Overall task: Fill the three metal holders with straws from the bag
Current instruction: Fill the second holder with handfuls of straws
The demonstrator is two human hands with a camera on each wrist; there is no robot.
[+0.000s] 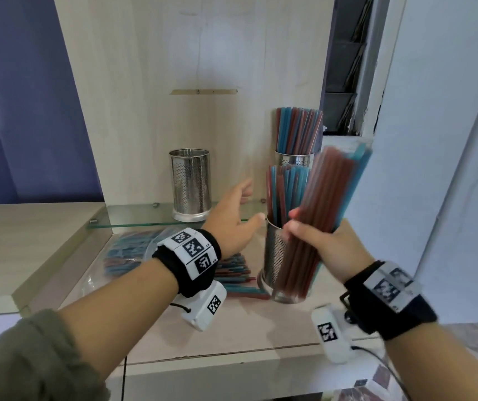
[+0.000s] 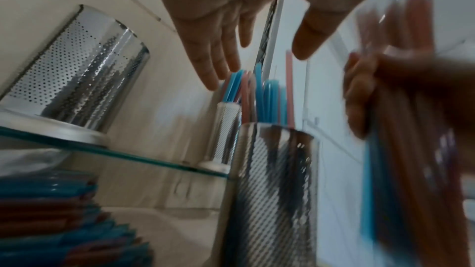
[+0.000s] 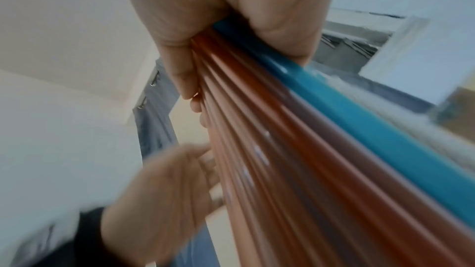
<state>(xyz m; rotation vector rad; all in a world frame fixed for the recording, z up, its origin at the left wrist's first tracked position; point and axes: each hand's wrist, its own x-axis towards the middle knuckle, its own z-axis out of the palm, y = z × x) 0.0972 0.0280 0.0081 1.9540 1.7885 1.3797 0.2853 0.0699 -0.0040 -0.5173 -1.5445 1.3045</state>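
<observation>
Right hand (image 1: 327,244) grips straw bundle (image 1: 324,215); left hand (image 1: 239,215) splayed, empty — next: load the empty perforated holder (image 1: 190,185)

- A corner that looks like a café or snack shop's supply spot, though a home is possible.
- A pale wood-laminate desk (image 1: 232,337) with a tall back panel (image 1: 174,82) and a small glass shelf (image 1: 139,218).
- Perforated metal holders (image 1: 190,183) and many red and blue drinking straws (image 1: 298,131).
- A purple curtain (image 1: 24,96) on the left, a white wall (image 1: 449,140) on the right.
</observation>
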